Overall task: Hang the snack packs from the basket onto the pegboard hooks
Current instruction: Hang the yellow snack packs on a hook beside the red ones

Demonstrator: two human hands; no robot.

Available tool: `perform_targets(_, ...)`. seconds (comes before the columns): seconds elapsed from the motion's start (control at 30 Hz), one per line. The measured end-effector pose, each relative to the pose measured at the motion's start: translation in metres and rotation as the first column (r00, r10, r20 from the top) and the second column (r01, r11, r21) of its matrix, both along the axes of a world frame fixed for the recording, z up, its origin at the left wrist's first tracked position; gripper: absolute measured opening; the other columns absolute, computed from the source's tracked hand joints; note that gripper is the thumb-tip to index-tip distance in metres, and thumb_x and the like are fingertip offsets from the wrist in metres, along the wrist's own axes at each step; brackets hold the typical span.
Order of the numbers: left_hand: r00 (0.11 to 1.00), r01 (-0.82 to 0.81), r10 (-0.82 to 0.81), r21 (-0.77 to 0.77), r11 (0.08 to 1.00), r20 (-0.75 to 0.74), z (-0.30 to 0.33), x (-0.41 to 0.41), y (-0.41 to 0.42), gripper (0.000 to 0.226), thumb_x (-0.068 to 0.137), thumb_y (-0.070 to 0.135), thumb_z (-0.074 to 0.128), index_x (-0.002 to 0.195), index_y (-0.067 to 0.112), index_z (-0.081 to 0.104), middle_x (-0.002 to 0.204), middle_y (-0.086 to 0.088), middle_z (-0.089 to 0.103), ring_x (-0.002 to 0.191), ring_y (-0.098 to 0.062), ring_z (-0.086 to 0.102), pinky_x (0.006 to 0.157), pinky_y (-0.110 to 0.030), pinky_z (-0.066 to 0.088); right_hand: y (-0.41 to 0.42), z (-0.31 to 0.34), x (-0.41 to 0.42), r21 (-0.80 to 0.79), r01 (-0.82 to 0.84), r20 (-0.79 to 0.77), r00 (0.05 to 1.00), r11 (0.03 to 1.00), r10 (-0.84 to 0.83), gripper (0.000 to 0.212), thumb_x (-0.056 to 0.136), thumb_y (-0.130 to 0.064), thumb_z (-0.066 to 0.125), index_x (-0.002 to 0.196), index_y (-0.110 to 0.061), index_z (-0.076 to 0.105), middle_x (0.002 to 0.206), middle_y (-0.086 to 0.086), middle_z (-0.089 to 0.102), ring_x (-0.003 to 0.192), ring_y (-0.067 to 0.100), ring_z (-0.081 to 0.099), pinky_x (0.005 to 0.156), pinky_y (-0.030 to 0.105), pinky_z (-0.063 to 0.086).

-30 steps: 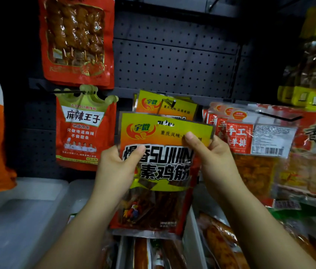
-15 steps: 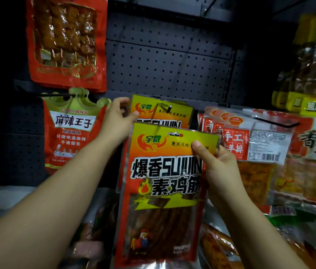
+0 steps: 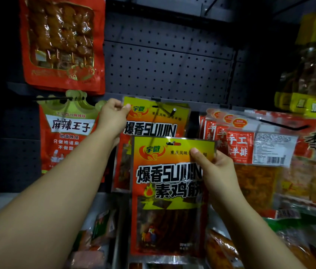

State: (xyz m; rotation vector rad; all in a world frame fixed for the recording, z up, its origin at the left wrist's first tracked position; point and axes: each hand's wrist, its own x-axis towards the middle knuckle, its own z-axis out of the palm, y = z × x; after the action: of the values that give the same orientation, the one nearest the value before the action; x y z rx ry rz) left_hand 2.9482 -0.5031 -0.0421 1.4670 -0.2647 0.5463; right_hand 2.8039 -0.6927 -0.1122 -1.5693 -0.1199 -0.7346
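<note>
Now the right hand [image 3: 214, 167] pinches the new snack pack [image 3: 169, 195] and should lift its hole onto the hook [image 3: 169, 111], while the left hand [image 3: 112, 118] pinches the hung pack [image 3: 154, 121] steady.

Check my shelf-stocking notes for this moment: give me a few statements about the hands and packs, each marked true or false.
1. The right hand grips the loose yellow-orange pack near its top edge. True.
2. The left hand holds nothing. False: it pinches the top corner of the hanging yellow-orange pack.
3. The loose pack is already on the hook. False: its hang hole sits below the hook tip.
4. A red crown-topped pack hangs left of the left hand. True.
</note>
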Motion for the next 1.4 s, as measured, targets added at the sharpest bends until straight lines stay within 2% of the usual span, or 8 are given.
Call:
perform_targets(0.23,0.999,0.033,-0.033,0.024,0.999,0.023,-0.007,-0.005,-0.004,0.028,0.084,0.008,0.067,0.071,0.021,0.046,0.08,-0.008,0.059,0.08,-0.02,0.055,0.073,-0.033,0.045,-0.001,0.003,0.0,0.016,0.008,-0.013,1.0,1.0,-0.008,0.01,0.088,-0.02,0.063,0.082,-0.014,0.069,0.082,0.005,0.076,0.078,0.022,0.073,0.076,0.043,0.057)
perform_targets(0.4,1.0,-0.001,0.001,0.062,0.998,0.01,-0.009,-0.005,-0.01,0.027,0.081,0.006,0.07,0.073,0.021,0.048,0.09,-0.015,0.065,0.085,-0.027,0.063,0.079,-0.043,0.052,-0.001,0.002,0.0,0.015,0.002,-0.005,1.0,1.0,-0.002,0.01,0.088,-0.02,0.063,0.083,-0.014,0.069,0.081,0.003,0.076,0.077,0.019,0.073,0.073,0.039,0.057)
perform_targets(0.7,0.978,-0.195,0.176,0.189,0.963,0.11,-0.01,0.0,-0.014,0.034,0.082,0.014,0.071,0.068,0.025,0.041,0.068,0.004,0.052,0.068,-0.018,0.052,0.063,-0.029,0.042,-0.006,-0.001,-0.001,0.047,0.018,-0.026,1.0,0.999,-0.017,0.01,0.088,-0.02,0.063,0.08,-0.015,0.068,0.081,0.005,0.076,0.077,0.022,0.073,0.079,0.049,0.057)
perform_targets(0.83,0.998,-0.032,0.025,0.129,0.991,0.061,-0.017,-0.012,-0.011,0.021,0.085,0.01,0.067,0.09,0.017,0.049,0.101,-0.011,0.065,0.094,-0.027,0.064,0.088,-0.045,0.052,-0.006,0.001,-0.004,0.057,0.015,-0.01,1.0,0.998,-0.014,0.01,0.088,-0.019,0.063,0.08,-0.015,0.067,0.082,0.007,0.076,0.078,0.025,0.073,0.08,0.053,0.056)
perform_targets(1.07,0.971,0.045,-0.067,0.102,0.994,0.228,-0.046,-0.064,0.008,0.05,0.093,0.008,0.054,0.138,0.016,0.033,0.133,0.005,0.04,0.123,-0.01,0.044,0.097,-0.019,0.039,0.0,0.013,-0.016,0.074,0.002,0.061,0.998,0.997,-0.007,0.009,0.088,-0.019,0.063,0.083,-0.014,0.068,0.087,0.012,0.075,0.085,0.03,0.072,0.083,0.056,0.055)
perform_targets(1.17,0.958,0.085,-0.101,0.071,0.994,0.268,-0.053,-0.09,0.014,0.027,0.098,0.025,0.046,0.124,0.022,0.05,0.126,0.002,0.055,0.115,-0.011,0.054,0.097,-0.019,0.044,0.005,0.018,-0.021,0.03,0.007,0.117,0.993,1.0,-0.01,0.015,0.088,-0.021,0.063,0.086,-0.007,0.067,0.087,0.016,0.073,0.084,0.034,0.071,0.079,0.055,0.056)
perform_targets(1.27,0.927,0.233,-0.251,0.097,0.968,0.277,-0.051,-0.114,0.012,0.026,0.087,0.047,0.052,0.103,0.028,0.06,0.099,0.007,0.071,0.096,-0.009,0.066,0.08,-0.019,0.051,0.011,0.021,-0.024,-0.015,0.004,0.181,0.983,1.0,-0.001,0.015,0.088,-0.021,0.064,0.081,-0.009,0.067,0.079,0.007,0.074,0.077,0.025,0.071,0.071,0.043,0.059)
perform_targets(1.4,0.913,0.165,-0.21,0.153,0.974,0.351,-0.044,-0.126,0.007,0.012,0.08,0.032,0.066,0.092,0.031,0.063,0.09,0.018,0.073,0.089,-0.003,0.069,0.077,-0.017,0.052,0.021,0.026,-0.027,-0.01,-0.048,0.235,0.971,0.999,0.049,0.013,0.09,-0.02,0.061,0.079,-0.016,0.067,0.077,-0.002,0.075,0.076,0.014,0.072,0.066,0.026,0.056)
